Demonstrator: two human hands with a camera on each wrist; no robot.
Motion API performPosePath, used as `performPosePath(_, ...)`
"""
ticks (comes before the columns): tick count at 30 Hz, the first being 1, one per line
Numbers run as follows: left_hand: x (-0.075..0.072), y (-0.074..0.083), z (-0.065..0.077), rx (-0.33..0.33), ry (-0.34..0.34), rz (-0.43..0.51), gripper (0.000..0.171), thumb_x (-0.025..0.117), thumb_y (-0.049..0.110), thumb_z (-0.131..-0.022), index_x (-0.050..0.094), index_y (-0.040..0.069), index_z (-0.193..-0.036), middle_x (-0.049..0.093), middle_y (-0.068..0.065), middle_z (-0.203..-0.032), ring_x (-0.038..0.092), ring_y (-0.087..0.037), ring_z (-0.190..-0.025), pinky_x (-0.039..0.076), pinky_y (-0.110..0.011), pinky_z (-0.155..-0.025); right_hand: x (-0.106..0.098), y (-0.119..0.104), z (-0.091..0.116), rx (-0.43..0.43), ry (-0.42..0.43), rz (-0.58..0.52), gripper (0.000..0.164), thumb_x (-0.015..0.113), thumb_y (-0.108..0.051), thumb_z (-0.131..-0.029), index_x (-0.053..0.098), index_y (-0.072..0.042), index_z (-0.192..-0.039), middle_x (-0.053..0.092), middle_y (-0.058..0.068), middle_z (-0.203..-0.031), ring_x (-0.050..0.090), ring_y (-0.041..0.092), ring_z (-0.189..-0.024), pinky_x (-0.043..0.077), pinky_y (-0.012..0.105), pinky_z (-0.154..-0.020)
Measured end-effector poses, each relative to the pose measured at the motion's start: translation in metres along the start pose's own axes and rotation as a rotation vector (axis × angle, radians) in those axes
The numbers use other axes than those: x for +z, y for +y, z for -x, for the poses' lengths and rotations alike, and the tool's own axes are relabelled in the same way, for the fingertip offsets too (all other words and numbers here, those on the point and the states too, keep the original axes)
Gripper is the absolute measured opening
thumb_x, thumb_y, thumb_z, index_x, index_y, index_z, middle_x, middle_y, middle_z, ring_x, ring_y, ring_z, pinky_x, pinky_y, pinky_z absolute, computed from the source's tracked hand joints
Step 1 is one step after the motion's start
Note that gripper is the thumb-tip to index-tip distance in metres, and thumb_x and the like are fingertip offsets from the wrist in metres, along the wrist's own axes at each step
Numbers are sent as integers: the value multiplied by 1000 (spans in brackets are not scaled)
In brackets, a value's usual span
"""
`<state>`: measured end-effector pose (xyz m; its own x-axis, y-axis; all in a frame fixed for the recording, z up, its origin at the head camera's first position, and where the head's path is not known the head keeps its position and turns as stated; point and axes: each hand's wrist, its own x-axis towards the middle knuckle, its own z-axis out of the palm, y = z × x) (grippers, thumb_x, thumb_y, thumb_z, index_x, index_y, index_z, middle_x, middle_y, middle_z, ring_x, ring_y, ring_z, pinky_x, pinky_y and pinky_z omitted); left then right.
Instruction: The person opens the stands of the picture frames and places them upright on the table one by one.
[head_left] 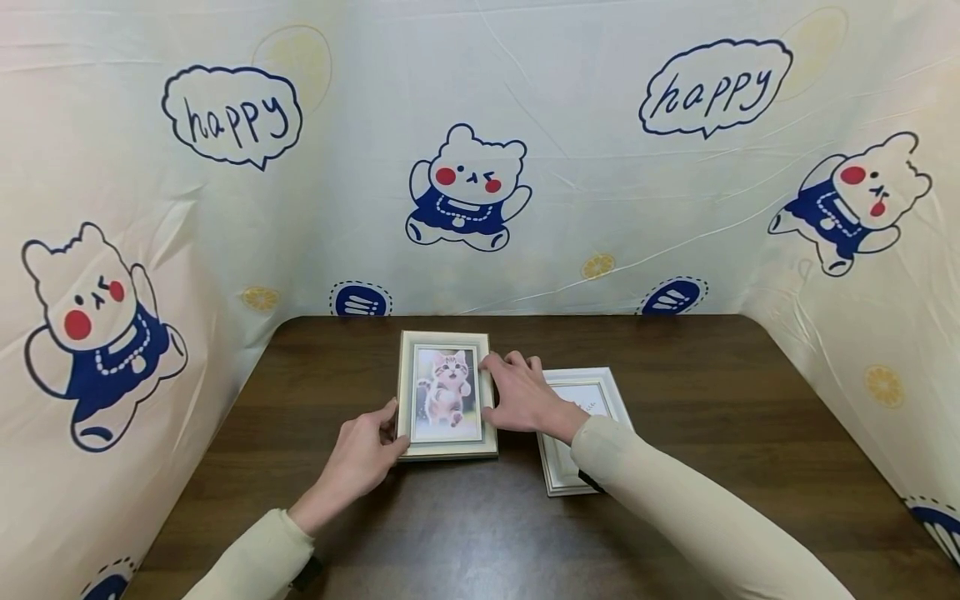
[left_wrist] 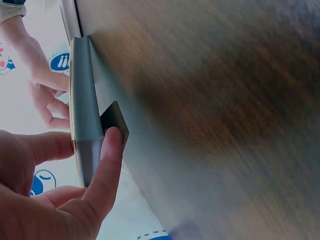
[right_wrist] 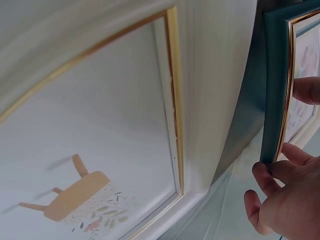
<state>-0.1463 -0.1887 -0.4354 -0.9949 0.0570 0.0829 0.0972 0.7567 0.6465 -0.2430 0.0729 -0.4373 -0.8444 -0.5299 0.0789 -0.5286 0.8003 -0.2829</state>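
A cream picture frame with a kitten photo is held between both hands above the brown table. My left hand grips its lower left side, thumb on the front. Seen edge-on in the left wrist view, the frame has a dark flap standing out behind it, touched by a left fingertip. At the right side my right hand holds the edge, thumb and fingers spread along it. Just beside it lies a white picture frame, partly covered by the right hand and forearm.
The dark wooden table is enclosed by a pale cloth printed with bears and the word happy. In the right wrist view the white frame shows a stool illustration under its gold inner border.
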Motion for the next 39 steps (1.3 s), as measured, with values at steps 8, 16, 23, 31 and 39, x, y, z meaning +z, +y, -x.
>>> performPosePath(8, -1, 1, 2, -32, 13, 54, 66, 80, 5, -90, 53, -8, -148, 74, -7, -96, 60, -13, -73, 49, -26, -58, 0, 0, 0, -13, 20, -2, 64, 79, -37, -86, 53, -14, -140, 72, 4, -128, 50, 28, -121, 33, 47, -92)
performPosePath(16, -4, 2, 3, -43, 17, 105, 68, 83, 5, -88, 55, -5, -149, 73, -5, -90, 62, -14, -71, 50, -27, -54, 0, 1, 0, -13, 32, 2, 66, 78, -38, -87, 52, -14, -142, 70, 4, -132, 50, 25, -119, 33, 45, -92)
performPosePath(23, -8, 4, 7, -67, 14, 145, 69, 84, 6, -87, 55, -2, -150, 75, -5, -92, 64, -14, -72, 50, -28, -52, 1, 3, 2, -35, 63, 1, 66, 78, -38, -85, 53, -15, -142, 71, 3, -131, 51, 24, -117, 34, 45, -90)
performPosePath(31, -9, 6, 9, -76, 34, 169, 69, 84, 7, -87, 56, 1, -150, 75, -5, -92, 67, -14, -73, 52, -27, -56, 2, 3, 3, -51, 86, 6, 65, 78, -39, -87, 53, -16, -143, 68, 3, -136, 50, 25, -118, 33, 46, -91)
performPosePath(39, -8, 7, 13, -77, 74, 208, 71, 86, 7, -84, 58, 3, -150, 75, -3, -89, 68, -12, -71, 52, -27, -55, 2, 3, 5, -59, 79, -14, 64, 76, -38, -90, 52, -17, -145, 68, 3, -133, 49, 25, -119, 32, 46, -91)
